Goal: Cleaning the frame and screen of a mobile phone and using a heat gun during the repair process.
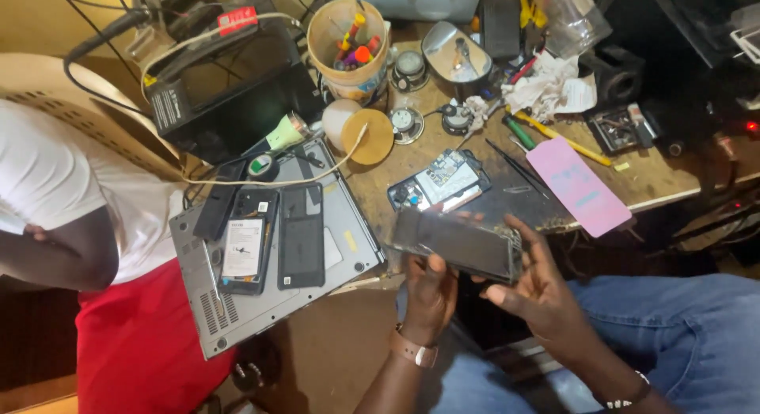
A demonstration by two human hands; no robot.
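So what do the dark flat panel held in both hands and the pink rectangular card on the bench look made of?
Dark flat panel: probably glass, glossy, with pale reflections and a chipped right end. Pink rectangular card: likely matte plastic or card; flat, no shine.

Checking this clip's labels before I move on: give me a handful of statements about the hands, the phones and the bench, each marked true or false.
1. Both hands hold one dark phone panel above the lap. True: the left hand grips its lower left edge and the right hand supports its right end.
2. An opened phone with its internals exposed lies on the wooden bench. True.
3. The pink card lies on the laptop. False: it lies on the bench, at its front edge.
4. The silver laptop is bare. False: dark phones and back covers lie on it.
5. The tub of pens is tipped over. False: it stands upright.
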